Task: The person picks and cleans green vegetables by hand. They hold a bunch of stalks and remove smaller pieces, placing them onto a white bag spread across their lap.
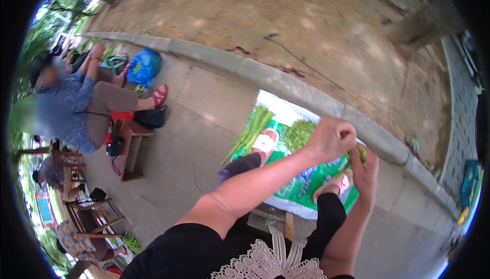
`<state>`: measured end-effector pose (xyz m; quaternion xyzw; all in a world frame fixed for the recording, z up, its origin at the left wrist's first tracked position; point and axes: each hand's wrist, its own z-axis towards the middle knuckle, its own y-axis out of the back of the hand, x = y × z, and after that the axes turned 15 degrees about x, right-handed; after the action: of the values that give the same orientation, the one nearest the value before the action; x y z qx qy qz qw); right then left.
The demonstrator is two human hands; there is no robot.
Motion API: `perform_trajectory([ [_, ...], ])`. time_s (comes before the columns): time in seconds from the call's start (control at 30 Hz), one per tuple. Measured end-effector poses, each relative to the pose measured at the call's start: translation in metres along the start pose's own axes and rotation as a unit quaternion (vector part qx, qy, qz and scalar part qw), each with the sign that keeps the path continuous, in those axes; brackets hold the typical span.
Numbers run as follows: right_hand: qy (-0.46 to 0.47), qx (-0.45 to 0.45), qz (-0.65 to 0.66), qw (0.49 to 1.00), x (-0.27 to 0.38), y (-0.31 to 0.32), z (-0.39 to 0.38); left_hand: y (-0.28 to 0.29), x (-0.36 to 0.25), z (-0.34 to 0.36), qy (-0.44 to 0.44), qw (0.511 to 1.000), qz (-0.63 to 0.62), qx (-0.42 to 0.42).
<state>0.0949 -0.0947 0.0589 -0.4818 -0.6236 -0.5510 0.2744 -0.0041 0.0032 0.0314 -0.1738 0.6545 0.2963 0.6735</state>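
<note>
My left hand (333, 138) is closed in a pinch over the plastic sheet, its fingertips right beside my right hand. What it pinches, if anything, is too small to make out. My right hand (365, 172) is closed around a green vegetable stalk (362, 154), which shows between thumb and fingers. Below them lies a green-and-white printed plastic sheet (291, 202) on the pavement. A bundle of long green stalks (250, 133) rests on its left side. Next to my left wrist is a heap of small green pieces (298, 135).
My sandalled feet (266, 144) stand on the sheet. A stone kerb (245, 70) runs behind it, with bare soil beyond. On the left a person (87, 95) sits by a wooden stool (132, 151) and a blue plastic bag (144, 68). Wooden chairs (97, 218) stand farther back.
</note>
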Motion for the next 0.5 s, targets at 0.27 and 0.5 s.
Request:
perform_trajectory([
  [0.27, -0.046, -0.031, 0.169, 0.984, -0.023, 0.02, -0.01, 0.025, 0.016, 0.014, 0.105, 0.994, 0.003, 0.044],
  [0.5, -0.054, 0.03, 0.178, 0.982, -0.031, 0.014, -0.008, 0.024, 0.001, 0.007, 0.105, 0.98, 0.092, 0.144],
])
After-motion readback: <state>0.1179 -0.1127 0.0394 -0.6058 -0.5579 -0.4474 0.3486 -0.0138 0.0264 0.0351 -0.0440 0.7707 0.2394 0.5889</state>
